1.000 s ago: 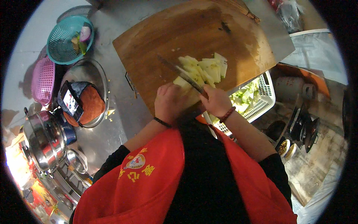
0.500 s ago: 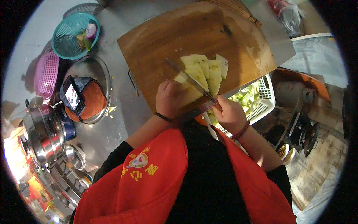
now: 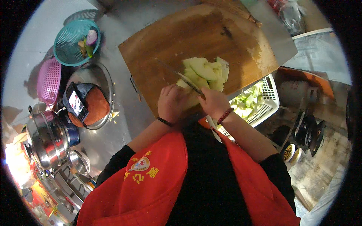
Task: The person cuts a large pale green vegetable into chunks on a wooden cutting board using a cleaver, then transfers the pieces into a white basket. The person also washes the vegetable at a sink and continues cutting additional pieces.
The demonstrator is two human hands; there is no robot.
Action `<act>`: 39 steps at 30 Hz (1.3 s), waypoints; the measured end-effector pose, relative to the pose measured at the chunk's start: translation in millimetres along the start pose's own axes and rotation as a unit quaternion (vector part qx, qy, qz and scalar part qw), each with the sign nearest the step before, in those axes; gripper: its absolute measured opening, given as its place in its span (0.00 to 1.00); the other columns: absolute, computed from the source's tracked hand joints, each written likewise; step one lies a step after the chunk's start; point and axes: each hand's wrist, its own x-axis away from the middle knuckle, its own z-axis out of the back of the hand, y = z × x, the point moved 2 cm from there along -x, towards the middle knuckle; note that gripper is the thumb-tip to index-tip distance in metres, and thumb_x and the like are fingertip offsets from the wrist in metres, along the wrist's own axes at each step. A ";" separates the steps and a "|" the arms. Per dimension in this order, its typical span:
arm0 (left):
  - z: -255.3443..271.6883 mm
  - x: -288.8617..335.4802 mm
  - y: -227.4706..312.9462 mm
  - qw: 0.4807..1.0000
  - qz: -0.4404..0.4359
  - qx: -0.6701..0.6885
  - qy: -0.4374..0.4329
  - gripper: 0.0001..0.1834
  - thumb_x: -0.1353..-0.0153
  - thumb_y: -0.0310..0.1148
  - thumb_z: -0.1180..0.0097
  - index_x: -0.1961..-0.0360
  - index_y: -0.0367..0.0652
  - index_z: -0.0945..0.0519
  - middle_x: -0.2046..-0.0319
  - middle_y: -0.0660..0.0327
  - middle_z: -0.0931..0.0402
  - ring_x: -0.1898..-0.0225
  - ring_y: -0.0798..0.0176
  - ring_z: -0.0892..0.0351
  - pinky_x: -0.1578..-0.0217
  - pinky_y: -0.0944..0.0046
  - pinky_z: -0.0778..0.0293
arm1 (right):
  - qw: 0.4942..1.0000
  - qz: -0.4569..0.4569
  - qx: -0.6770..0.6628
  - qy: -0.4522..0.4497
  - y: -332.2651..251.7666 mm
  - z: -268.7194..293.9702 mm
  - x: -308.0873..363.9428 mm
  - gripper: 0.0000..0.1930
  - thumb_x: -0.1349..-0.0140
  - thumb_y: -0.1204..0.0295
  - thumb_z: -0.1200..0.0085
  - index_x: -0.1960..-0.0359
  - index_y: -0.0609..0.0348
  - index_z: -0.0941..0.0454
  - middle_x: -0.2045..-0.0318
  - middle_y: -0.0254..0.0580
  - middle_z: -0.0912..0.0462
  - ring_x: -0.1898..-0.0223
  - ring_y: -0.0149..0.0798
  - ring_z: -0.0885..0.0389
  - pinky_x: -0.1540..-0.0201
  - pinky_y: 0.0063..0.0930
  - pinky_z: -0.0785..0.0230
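My right hand [image 3: 215, 103] grips a kitchen knife [image 3: 183, 78], its blade slanting up and left over the wooden cutting board [image 3: 158, 47]. The blade lies against a pale green piece of peeled gourd or squash [image 3: 193, 101] near the board's front edge. My left hand [image 3: 171, 101] presses that piece down, its fingers curled and partly hidden. Just beyond the knife, broad thin slices [image 3: 203, 69] overlap in a loose pile. How deep the blade sits in the piece cannot be made out.
Below the board's right edge stands a white plastic basket [image 3: 270, 92] of pale green pieces. At left are a teal colander [image 3: 62, 43], a pink basket [image 3: 49, 81], a phone [image 3: 78, 105] propped on a round lid, and a steel pot [image 3: 49, 137]. Pans stand at right.
My right hand has moved left and up, toward my left hand, taking the knife along. Another slice has fallen onto the pile beyond the blade. My left hand has barely shifted.
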 end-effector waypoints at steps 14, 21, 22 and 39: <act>23.8 0.9 -8.1 0.988 0.057 -0.035 -0.140 0.52 0.58 0.41 0.26 0.32 0.43 0.40 0.38 0.43 0.34 0.41 0.39 0.31 0.41 0.49 0.32 | 0.956 -0.042 -0.251 0.146 11.8 19.3 31.5 0.14 0.41 0.65 0.38 0.59 0.62 0.21 0.76 0.51 0.19 0.74 0.52 0.18 0.71 0.39 0.29; 58.9 -74.5 -109.1 0.991 0.111 0.060 -0.053 0.47 0.55 0.35 0.28 0.34 0.37 0.37 0.42 0.43 0.31 0.43 0.42 0.28 0.43 0.50 0.30 | 0.931 -0.089 -0.273 0.226 32.9 41.5 57.2 0.10 0.41 0.69 0.37 0.70 0.61 0.24 0.85 0.39 0.29 0.83 0.33 0.29 0.78 0.28 0.38; 64.6 -85.7 -109.3 0.998 0.053 0.020 -0.042 0.45 0.54 0.35 0.28 0.34 0.37 0.35 0.42 0.44 0.30 0.43 0.42 0.29 0.43 0.51 0.30 | 0.927 -0.080 -0.270 0.248 39.3 45.6 60.2 0.12 0.41 0.67 0.37 0.72 0.61 0.26 0.86 0.39 0.27 0.83 0.36 0.28 0.78 0.31 0.37; -28.4 -154.4 25.9 0.946 -0.100 0.082 -0.299 0.25 0.47 0.37 0.33 0.48 0.42 0.21 0.53 0.53 0.20 0.50 0.56 0.21 0.48 0.59 0.26 | 0.939 -0.119 0.136 0.293 125.8 50.4 8.8 0.15 0.46 0.63 0.37 0.58 0.50 0.18 0.56 0.49 0.21 0.53 0.52 0.23 0.52 0.44 0.28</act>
